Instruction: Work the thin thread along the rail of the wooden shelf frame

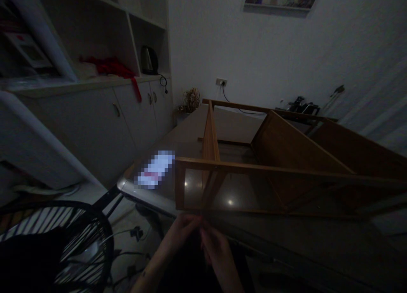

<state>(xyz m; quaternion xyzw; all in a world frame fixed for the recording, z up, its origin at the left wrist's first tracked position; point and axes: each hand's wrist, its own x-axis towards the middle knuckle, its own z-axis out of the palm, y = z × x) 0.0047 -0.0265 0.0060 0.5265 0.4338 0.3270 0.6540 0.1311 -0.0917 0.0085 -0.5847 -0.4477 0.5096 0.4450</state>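
Your left hand (179, 235) and right hand (216, 246) meet at bottom centre, just under the wooden frame (270, 168) lying mid-picture on the table (187, 136). I cannot tell whether they grip anything. You seem to be working at its near rail, so reach carefully in this dim light.

Glossy table (188, 134) carries wooden frame (280, 145), pale flat item (155, 170) near corner.

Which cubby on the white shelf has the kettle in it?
The right-hand cubby, next to the wall corner: the dark kettle stands there, its cord hanging over the edge. The cubby to its left holds red cloth instead.
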